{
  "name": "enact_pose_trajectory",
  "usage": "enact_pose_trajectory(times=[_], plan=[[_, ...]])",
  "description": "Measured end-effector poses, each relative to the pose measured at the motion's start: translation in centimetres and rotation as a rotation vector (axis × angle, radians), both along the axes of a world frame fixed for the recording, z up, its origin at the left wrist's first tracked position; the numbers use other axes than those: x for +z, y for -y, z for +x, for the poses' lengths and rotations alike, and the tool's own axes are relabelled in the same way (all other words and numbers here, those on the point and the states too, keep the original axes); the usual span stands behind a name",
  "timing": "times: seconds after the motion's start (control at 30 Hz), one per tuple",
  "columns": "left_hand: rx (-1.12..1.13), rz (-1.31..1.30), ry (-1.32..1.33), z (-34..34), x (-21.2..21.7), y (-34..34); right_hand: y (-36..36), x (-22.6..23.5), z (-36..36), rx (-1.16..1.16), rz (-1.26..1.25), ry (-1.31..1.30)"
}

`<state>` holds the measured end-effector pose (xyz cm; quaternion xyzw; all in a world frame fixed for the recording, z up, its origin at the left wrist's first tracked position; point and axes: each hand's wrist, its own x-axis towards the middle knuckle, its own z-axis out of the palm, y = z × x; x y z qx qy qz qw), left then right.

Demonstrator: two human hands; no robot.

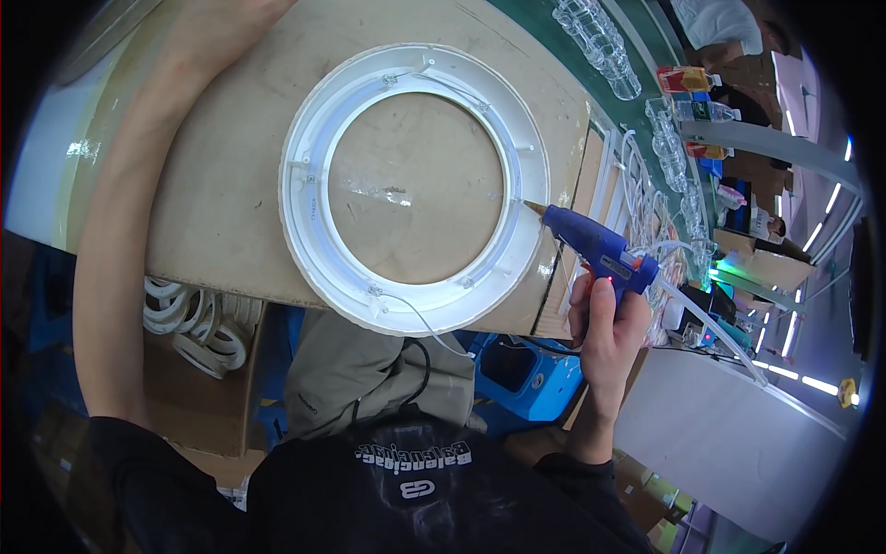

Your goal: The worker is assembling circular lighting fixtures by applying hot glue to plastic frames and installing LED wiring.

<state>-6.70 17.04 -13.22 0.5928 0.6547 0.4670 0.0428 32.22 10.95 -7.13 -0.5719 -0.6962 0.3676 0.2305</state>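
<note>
Fingers of your right hand (611, 334) are clamping around the handle of a blue glue gun (587, 235). Near your thumb a tiny red light (610, 278) is glowing. On the gun's side a small label (616, 267) is showing; its print is too small to read. The brass nozzle (533, 208) is pointing left, at the right side of a white ring (334, 270); cannot tell whether its tip is touching.

Ring: lying flat on the tan tabletop (212, 185) in front of you, lower rim reaching the near edge. Pale bluish strip is running round its channel, small clear clips sitting along it. Tiny dark lettering is marking the left part. Thin wire (420, 316) is trailing from the bottom to a small connector (471, 355).

Your left hand (238, 18) is crossing the top edge of view, fingers lying outside it; cannot tell their state.

Farther out: white cables (637, 198) are bunching at right, a clear bottle (600, 46) is lying beyond. Pale printed lettering is spreading over your black shirt (415, 522). Below the table, a cardboard box (254, 379) is holding round white pieces (220, 346).
</note>
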Motion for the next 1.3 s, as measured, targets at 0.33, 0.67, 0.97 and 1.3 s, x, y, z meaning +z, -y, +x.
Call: enact_pose_trajectory(times=[0.33,0.67,0.97,1.3], plan=[[0.009,-0.003,-0.027,-0.5,0.3,-0.2,-0.7,1.0,-2.1,-0.019,0.072,-0.06],[-0.002,0.002,0.069,-0.9,-0.3,0.2,-7.3,-1.7,-3.6,0.091,-0.135,-0.266],[-0.041,0.014,0.109,-0.7,0.0,0.0,-7.4,-1.6,-4.4,0.06,-0.119,-0.218],[-0.063,0.031,0.112,-0.7,-0.3,0.0,-7.3,-1.5,-4.9,0.048,-0.128,-0.193]])
